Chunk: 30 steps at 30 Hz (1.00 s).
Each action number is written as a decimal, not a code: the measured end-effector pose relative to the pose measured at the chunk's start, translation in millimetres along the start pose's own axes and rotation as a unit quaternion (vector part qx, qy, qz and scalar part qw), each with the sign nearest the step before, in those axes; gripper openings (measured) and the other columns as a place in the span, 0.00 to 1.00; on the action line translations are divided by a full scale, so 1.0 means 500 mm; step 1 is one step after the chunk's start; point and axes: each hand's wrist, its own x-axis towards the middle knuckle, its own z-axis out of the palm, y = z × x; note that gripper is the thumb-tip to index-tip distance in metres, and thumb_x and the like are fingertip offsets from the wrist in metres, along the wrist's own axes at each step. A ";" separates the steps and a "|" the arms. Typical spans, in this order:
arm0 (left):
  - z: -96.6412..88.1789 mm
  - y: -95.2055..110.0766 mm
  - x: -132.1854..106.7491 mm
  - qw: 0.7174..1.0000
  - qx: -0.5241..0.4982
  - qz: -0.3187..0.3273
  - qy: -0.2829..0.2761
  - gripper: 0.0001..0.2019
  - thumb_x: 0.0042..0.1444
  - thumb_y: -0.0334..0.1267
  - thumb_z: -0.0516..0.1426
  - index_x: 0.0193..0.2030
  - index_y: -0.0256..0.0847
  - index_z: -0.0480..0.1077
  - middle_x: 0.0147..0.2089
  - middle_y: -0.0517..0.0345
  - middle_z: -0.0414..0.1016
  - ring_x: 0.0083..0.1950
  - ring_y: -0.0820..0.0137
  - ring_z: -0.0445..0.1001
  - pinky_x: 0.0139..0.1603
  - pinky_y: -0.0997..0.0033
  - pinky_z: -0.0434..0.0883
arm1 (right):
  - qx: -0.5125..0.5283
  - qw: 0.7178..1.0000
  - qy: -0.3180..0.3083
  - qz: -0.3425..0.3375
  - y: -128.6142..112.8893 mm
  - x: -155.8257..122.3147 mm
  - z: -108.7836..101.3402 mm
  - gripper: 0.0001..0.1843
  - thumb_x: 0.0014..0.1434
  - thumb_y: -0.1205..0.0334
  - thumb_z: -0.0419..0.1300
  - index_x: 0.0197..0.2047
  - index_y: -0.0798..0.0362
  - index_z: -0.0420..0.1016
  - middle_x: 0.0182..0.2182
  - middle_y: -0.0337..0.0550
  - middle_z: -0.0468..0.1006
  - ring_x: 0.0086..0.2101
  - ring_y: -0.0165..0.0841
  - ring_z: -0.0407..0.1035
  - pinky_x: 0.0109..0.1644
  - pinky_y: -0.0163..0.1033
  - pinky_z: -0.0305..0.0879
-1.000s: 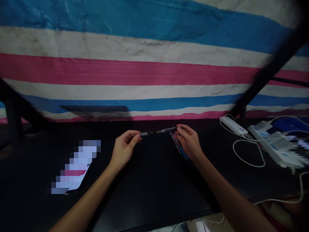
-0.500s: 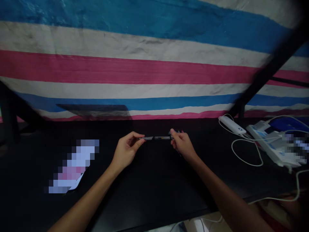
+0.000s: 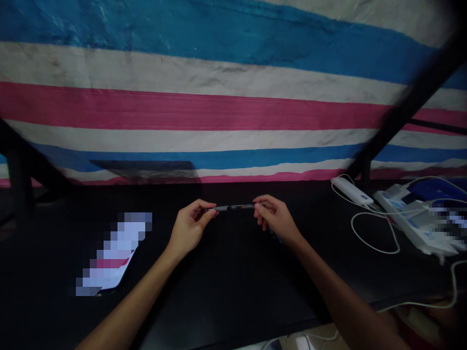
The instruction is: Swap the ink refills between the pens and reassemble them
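Pen (image 3: 235,207), slim, light and rigid-looking, spanned between both hands, left hand (image 3: 189,226) and right hand (image 3: 275,219) each pinching an end.

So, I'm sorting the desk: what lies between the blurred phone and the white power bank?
In the head view, the left hand and right hand hold a pen above bare black desk.

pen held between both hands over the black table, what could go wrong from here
The pen is pinched only at its ends by the left hand and right hand, so a slip could drop it onto the dark table, where it would be hard to spot. The right hand also seems to clutch more pens; those could slide out. The loose white cable nearby could snag a forearm.
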 end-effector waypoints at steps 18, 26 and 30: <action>-0.006 -0.009 0.002 1.000 0.018 0.005 -0.009 0.08 0.51 0.37 0.61 0.38 0.39 0.72 0.33 0.56 0.76 0.37 0.69 0.75 0.38 0.70 0.70 | -0.034 0.998 -0.036 0.043 0.000 -0.002 0.004 0.22 0.60 0.48 0.53 0.25 0.56 0.73 0.16 0.37 0.67 0.15 0.25 0.60 0.15 0.29 0.56; -0.008 -0.009 0.003 1.000 0.018 -0.001 -0.006 0.08 0.50 0.38 0.61 0.37 0.38 0.73 0.31 0.56 0.76 0.35 0.68 0.75 0.37 0.70 0.71 | -0.075 0.997 -0.025 -0.018 0.002 -0.006 0.005 0.16 0.57 0.51 0.58 0.26 0.54 0.75 0.18 0.38 0.69 0.17 0.27 0.63 0.18 0.31 0.59; -0.006 -0.009 0.003 1.000 0.028 0.007 -0.003 0.07 0.51 0.37 0.61 0.37 0.39 0.73 0.31 0.56 0.76 0.34 0.69 0.75 0.36 0.70 0.71 | -0.094 0.995 -0.041 0.014 0.007 -0.006 0.003 0.19 0.59 0.49 0.55 0.26 0.54 0.72 0.16 0.37 0.67 0.16 0.27 0.62 0.17 0.31 0.56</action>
